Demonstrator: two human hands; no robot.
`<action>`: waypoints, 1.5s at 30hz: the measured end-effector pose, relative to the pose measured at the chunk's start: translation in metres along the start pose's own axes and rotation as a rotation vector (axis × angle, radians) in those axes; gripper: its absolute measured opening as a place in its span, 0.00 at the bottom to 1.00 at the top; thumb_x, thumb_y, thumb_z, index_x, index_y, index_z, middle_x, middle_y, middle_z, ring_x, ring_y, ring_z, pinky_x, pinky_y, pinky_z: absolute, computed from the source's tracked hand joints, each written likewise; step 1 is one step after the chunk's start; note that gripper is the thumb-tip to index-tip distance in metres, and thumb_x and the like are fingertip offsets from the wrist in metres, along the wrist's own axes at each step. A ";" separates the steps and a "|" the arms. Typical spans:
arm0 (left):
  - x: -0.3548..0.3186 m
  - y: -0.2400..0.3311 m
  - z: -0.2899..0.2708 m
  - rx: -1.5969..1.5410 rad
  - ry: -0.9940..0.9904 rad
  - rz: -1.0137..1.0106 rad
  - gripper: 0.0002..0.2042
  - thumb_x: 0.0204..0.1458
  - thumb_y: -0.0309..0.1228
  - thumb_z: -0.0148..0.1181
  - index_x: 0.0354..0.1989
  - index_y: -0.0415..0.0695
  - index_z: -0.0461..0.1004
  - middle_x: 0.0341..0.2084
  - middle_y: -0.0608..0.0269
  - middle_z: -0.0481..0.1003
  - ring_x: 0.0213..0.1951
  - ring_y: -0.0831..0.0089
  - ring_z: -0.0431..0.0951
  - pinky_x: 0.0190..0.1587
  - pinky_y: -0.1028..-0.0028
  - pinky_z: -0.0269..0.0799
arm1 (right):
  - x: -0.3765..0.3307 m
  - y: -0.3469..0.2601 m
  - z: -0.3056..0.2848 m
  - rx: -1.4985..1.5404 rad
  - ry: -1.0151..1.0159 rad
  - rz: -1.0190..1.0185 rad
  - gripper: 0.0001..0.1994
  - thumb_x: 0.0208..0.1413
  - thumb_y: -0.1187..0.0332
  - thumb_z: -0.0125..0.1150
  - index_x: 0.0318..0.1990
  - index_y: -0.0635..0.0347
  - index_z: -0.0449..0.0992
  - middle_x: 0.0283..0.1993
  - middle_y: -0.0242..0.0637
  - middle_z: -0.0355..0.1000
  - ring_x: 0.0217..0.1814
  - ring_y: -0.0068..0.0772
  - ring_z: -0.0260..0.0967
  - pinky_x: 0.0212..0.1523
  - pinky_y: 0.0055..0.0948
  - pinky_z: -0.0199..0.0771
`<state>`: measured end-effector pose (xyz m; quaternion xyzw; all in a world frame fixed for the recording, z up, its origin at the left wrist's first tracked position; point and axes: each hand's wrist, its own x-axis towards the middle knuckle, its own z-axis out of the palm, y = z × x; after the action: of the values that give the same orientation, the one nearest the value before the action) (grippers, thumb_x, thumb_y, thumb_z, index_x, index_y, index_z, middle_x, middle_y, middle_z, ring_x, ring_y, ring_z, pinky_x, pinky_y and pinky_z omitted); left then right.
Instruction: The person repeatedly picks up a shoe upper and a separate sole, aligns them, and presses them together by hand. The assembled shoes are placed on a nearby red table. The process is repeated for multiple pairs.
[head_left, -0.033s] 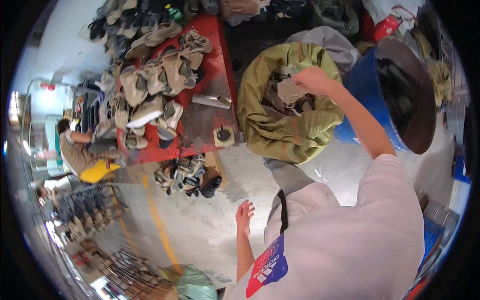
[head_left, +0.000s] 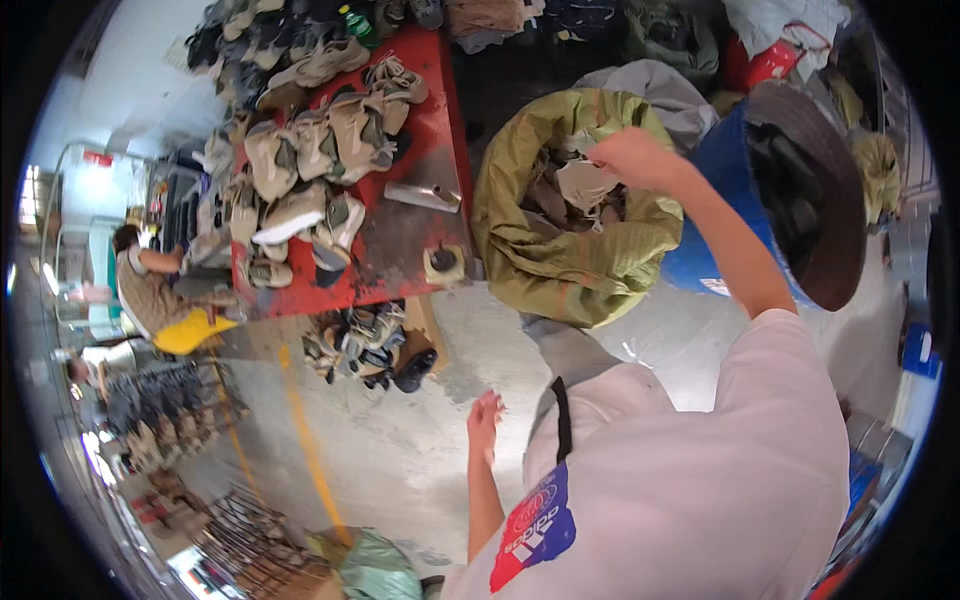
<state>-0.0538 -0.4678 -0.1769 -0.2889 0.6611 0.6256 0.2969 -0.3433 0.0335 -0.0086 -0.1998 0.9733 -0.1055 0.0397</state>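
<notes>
My right hand (head_left: 640, 160) is over the open mouth of a yellow-green woven sack (head_left: 560, 265), fingers closed at the edge of a pale beige piece of material (head_left: 585, 185). Grey-brown scraps (head_left: 545, 200) lie around that piece inside the sack. Part of the grip is hidden behind my own fingers. Low over the floor, my left hand (head_left: 484, 425) hangs free beside my leg, its fingers loosely apart and nothing in them.
A red worktable (head_left: 430, 90) on the left bears several beige shoes (head_left: 270, 165) and a metal tube (head_left: 422, 196). Right of the sack stands a blue drum (head_left: 725, 200) with dark contents. More shoes (head_left: 365, 345) lie beneath the table edge. A person (head_left: 150, 285) works at far left.
The beige piece has turned slightly under my right hand. My left hand has risen a little, and the whole view has shifted slightly.
</notes>
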 end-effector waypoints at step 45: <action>-0.167 0.131 0.474 0.338 -0.470 0.285 0.25 0.63 0.35 0.62 0.65 0.38 0.66 0.55 0.60 0.75 0.55 0.74 0.74 0.57 0.73 0.71 | -0.449 0.151 -0.035 0.235 0.223 -0.052 0.09 0.50 0.62 0.68 0.36 0.51 0.77 0.36 0.29 0.73 0.47 0.37 0.73 0.51 0.38 0.66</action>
<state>-0.0284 0.0142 0.0158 0.0123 0.7029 0.5917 0.3947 0.0063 0.3544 0.0083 -0.2061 0.9472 -0.2409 -0.0482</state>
